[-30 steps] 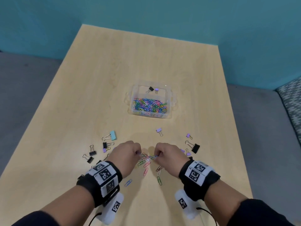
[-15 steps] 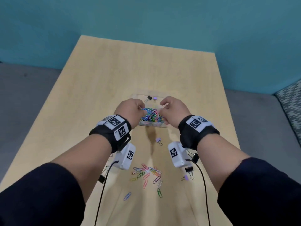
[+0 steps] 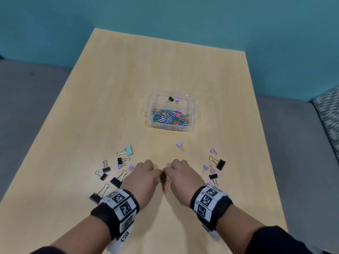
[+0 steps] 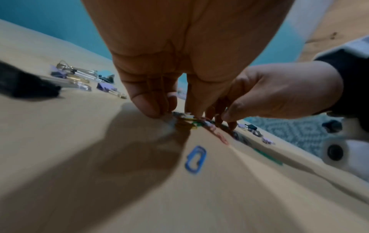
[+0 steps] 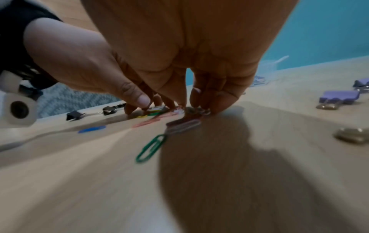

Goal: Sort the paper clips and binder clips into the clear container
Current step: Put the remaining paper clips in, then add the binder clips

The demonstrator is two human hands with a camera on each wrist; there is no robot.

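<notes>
A clear container [image 3: 191,107] sits mid-table; its near compartment is full of coloured paper clips [image 3: 169,117] and its far one holds two binder clips [image 3: 171,99]. Near the table's front, my left hand [image 3: 157,173] and right hand [image 3: 167,171] meet over a small pile of loose paper clips [image 3: 166,183]. In the left wrist view the left hand [image 4: 175,112] pinches at the pile [image 4: 199,123] with curled fingers. The right hand [image 5: 191,105] does the same from the other side. A blue paper clip [image 4: 195,159] and a green paper clip [image 5: 150,149] lie just short of the pile.
Binder clips lie scattered on both sides of my hands: a light blue one [image 3: 128,150] and several black ones [image 3: 106,169] to the left, a large black one [image 3: 220,164] and small purple ones [image 3: 179,144] to the right. A patterned cushion [image 3: 326,114] lies beyond the table's right edge.
Half a second ago both hands were over the container's near compartment. They have come back toward me and are down on the loose pile again.
</notes>
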